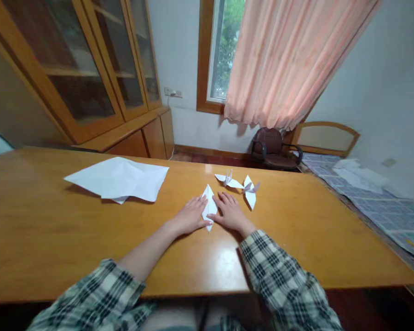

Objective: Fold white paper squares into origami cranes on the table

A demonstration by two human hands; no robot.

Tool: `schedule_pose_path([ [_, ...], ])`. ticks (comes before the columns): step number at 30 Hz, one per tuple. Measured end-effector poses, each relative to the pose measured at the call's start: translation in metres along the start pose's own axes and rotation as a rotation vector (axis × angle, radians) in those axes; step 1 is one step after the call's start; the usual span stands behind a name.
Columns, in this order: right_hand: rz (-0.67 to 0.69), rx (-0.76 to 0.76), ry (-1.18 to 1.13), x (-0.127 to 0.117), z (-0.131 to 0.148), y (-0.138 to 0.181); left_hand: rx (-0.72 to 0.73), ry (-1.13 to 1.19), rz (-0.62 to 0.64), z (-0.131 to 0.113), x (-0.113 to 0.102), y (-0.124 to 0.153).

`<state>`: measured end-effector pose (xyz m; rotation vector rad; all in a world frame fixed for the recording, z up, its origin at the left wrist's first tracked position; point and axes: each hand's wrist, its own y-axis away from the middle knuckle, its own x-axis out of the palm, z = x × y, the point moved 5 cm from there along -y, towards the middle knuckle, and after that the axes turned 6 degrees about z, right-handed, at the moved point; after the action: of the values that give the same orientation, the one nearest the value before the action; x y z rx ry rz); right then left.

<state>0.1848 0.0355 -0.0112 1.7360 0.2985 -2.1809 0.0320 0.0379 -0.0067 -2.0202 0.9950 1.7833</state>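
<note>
A small white sheet of paper folded into a narrow diamond (209, 202) lies flat on the table, with a crease line down its middle. From the left, my left hand (190, 216) presses its fingers on the paper's edge, thumb near the lower part. My right hand (232, 212) rests at the other edge, its fingers spread and its thumb lying across the lower half. Both hands lie flat rather than gripping. Just beyond my right hand stand two finished paper cranes, one (229, 179) with wings spread sideways and the other (250, 192) to its right.
Larger white paper sheets (119, 179) lie at the left on the wooden table (89, 248). Behind the table are a glass-door cabinet (100, 69), a pink curtain (283, 59) and a brown armchair (272, 147). A bed (362, 193) stands along the right side.
</note>
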Motion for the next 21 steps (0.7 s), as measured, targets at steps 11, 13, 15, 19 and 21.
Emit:
schedule_pose_path([
  [11,-0.03,0.015,0.006,0.003,-0.009,0.0,-0.046,-0.001,-0.037,-0.019,0.009,0.012],
  [13,-0.034,0.021,0.005,0.002,-0.012,0.0,-0.045,0.012,-0.019,-0.019,0.009,0.012],
  [15,-0.05,0.036,-0.001,0.0,-0.014,-0.001,-0.05,0.021,0.0,-0.018,0.009,0.011],
  [19,-0.096,0.097,-0.029,-0.004,-0.014,-0.005,-0.052,0.042,0.017,-0.017,0.01,0.009],
  [21,-0.119,0.114,-0.043,-0.005,-0.014,-0.007,-0.053,0.053,0.019,-0.016,0.011,0.008],
])
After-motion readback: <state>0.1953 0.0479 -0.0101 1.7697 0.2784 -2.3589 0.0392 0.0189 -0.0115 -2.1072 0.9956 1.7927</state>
